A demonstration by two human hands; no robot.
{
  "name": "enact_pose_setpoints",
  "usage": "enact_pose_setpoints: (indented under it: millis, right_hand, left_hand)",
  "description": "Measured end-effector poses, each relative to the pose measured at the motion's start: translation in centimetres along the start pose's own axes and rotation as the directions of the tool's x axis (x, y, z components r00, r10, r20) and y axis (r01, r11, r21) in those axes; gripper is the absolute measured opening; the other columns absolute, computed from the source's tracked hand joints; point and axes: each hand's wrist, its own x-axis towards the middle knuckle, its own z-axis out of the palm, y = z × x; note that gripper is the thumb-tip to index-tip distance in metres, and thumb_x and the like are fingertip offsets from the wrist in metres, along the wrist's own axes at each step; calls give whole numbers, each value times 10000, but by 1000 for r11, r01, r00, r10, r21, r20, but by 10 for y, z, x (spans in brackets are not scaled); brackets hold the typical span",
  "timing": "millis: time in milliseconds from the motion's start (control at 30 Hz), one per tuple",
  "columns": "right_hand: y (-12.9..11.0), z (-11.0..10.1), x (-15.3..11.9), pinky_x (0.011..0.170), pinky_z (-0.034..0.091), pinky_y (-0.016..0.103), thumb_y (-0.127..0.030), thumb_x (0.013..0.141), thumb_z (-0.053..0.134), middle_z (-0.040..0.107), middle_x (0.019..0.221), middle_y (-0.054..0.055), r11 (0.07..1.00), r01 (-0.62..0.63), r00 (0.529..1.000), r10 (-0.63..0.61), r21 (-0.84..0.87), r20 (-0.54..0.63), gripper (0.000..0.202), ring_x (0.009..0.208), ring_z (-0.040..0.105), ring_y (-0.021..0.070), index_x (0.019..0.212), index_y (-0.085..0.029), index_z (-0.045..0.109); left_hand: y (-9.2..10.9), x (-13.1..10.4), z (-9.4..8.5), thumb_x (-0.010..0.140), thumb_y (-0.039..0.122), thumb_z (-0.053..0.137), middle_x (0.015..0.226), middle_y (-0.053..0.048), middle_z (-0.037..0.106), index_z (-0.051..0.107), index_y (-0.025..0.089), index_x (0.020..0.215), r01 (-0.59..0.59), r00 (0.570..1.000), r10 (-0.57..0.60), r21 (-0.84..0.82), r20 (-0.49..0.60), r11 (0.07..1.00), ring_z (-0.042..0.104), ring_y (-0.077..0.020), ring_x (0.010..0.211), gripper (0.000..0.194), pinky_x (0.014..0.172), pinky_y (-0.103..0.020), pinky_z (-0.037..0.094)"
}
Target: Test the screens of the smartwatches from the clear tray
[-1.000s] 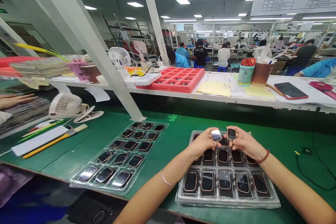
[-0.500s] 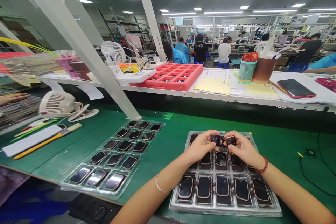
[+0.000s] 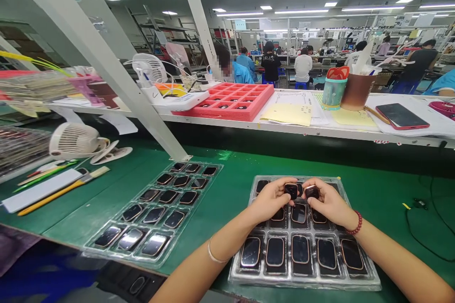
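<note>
Slightly lowered since before, the left watch (image 3: 290, 191) and right watch (image 3: 312, 191) hang over the far row of the tray (image 3: 302, 282) by the worktop's (image 3: 213, 208) front edge. Left hand (image 3: 272, 199) pinches one, right hand (image 3: 330, 202) the other; a careless turn could knock them together.

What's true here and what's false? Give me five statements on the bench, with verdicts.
1. The left hand holds a watch, the right hand another watch. True.
2. The left wrist wears red jewellery. False: the red bead bracelet is on the right wrist.
3. The phone is up on the shelf. True.
4. The left hand rests on the phone. False: both hands are over the watch tray.
5. A yellow-handled brush lies on the green table. True.
</note>
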Motion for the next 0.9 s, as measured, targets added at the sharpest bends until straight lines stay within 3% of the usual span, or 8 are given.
enact_pose_setpoints:
  millis: [200,400,633,900]
  right_hand:
    - [-1,0,1,729,496,303,-93,764,534,604,976,46,1000,1,1000,-1,-23,31,346,893,591,205,1087,-215,520]
    - [-1,-1,1,741,485,317,-111,791,513,625,948,47,996,15,1000,-16,-92,-6,278,878,599,209,1050,-206,545]
    - [1,-1,2,771,502,328,-77,760,497,624,999,51,994,17,1000,-16,-106,16,349,904,604,212,1081,-209,539]
    - [0,-2,2,748,503,336,-138,802,526,634,994,61,995,-1,1000,3,-103,20,274,881,609,220,1065,-210,549]
  left_hand:
    - [3,-1,3,709,121,599,1047,-97,641,550,152,1145,-6,1000,6,-37,2,999,638,-166,782,440,772,-308,490]
    - [0,0,1,737,163,596,980,-79,650,591,156,1089,9,1000,-9,-2,-25,1000,642,-148,673,351,697,-287,484]
    - [-3,0,1,667,78,583,1030,-83,647,590,167,1070,-16,1000,16,-61,-9,998,632,-204,865,412,789,-340,497]
    - [1,-2,0,703,145,632,979,-69,653,591,162,1058,3,1000,-4,-34,-19,999,638,-159,737,358,760,-303,487]
